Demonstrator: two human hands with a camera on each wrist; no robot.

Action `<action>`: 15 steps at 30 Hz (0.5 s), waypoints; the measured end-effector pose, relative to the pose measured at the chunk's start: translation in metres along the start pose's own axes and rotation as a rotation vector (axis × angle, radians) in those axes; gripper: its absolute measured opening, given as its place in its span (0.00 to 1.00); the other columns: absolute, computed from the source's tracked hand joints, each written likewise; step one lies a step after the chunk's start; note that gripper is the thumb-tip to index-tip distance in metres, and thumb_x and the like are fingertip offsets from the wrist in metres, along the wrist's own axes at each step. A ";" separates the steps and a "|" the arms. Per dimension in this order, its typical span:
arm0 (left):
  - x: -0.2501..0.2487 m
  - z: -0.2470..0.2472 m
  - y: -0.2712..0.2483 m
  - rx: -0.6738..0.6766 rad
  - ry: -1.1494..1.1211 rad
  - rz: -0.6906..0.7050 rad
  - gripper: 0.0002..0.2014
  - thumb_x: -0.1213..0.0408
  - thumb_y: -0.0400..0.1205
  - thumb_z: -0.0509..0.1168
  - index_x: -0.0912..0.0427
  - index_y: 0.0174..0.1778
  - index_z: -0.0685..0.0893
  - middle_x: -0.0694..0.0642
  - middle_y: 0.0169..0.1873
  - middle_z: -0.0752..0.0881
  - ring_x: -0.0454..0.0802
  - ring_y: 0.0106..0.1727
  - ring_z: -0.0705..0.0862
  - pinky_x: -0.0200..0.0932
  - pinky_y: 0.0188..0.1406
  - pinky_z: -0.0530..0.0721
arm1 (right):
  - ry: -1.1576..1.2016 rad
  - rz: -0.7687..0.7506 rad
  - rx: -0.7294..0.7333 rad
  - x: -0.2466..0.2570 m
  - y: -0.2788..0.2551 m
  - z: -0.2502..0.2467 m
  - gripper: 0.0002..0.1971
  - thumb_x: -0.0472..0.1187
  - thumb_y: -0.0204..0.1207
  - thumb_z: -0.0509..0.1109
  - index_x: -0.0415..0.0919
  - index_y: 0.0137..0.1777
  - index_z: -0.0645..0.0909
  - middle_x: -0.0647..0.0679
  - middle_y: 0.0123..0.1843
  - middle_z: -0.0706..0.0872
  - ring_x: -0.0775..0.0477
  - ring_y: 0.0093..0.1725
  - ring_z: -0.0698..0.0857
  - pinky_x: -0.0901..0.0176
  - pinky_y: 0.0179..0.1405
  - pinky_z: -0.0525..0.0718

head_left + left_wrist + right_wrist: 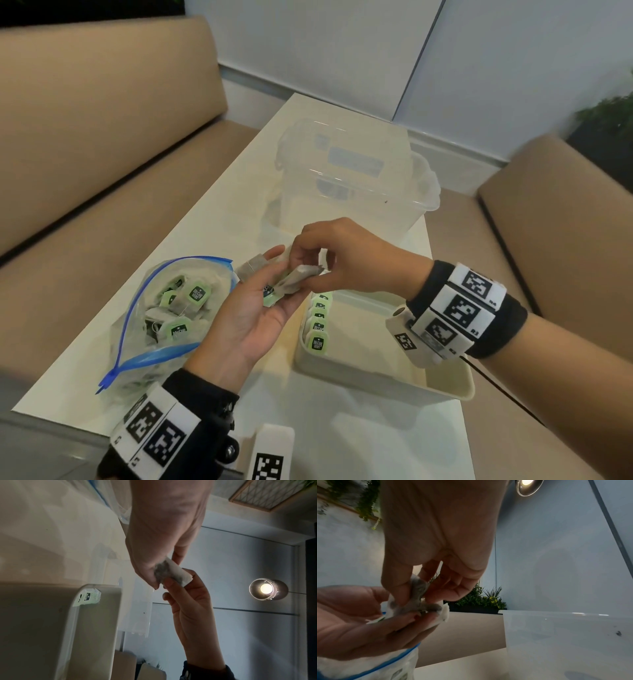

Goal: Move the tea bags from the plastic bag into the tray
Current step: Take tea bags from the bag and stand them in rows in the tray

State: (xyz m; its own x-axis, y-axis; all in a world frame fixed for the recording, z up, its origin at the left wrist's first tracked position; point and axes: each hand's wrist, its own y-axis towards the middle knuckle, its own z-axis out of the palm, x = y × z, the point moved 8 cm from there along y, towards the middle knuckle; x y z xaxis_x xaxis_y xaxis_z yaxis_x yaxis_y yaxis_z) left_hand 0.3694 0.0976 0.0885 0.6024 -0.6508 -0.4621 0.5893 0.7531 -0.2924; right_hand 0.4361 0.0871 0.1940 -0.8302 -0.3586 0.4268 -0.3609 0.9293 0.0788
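Between 2 tan upholstered benches [102, 120], a pale cream counter [239, 192] carries a clear zip-top plastic bag with a blue seal [161, 329] filled with green-tagged tea bags [197, 294], a cream rectangular plastic tray [442, 385] with a row of tea bags [318, 322] stood along its left wall, and a clear plastic tub [346, 178] behind. Above the gap between bag and tray, several tea bags are cradled in the upturned left hand [253, 308], its grip loosely curled round them. 1 grey paper tea bag [298, 275] is pinched in the grip of the right hand [346, 255].

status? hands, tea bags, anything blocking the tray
Left hand cradles several tea bags; right hand pinches one off it. Row of bags in tray, plastic bag still stocked. Tray unobstructed.
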 end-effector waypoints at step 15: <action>-0.004 0.007 -0.004 0.057 0.039 -0.014 0.19 0.63 0.67 0.71 0.61 0.54 0.82 0.62 0.47 0.90 0.59 0.49 0.90 0.55 0.52 0.87 | -0.101 -0.060 -0.112 -0.007 -0.014 -0.005 0.07 0.36 0.66 0.77 0.44 0.40 0.81 0.53 0.41 0.83 0.50 0.43 0.77 0.56 0.43 0.79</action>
State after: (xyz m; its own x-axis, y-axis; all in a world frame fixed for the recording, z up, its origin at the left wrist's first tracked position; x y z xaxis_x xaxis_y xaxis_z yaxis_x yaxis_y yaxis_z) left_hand 0.3685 0.0968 0.0970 0.5733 -0.6558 -0.4911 0.6277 0.7368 -0.2511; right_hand 0.4490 0.0769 0.1943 -0.8494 -0.4152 0.3257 -0.3657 0.9081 0.2040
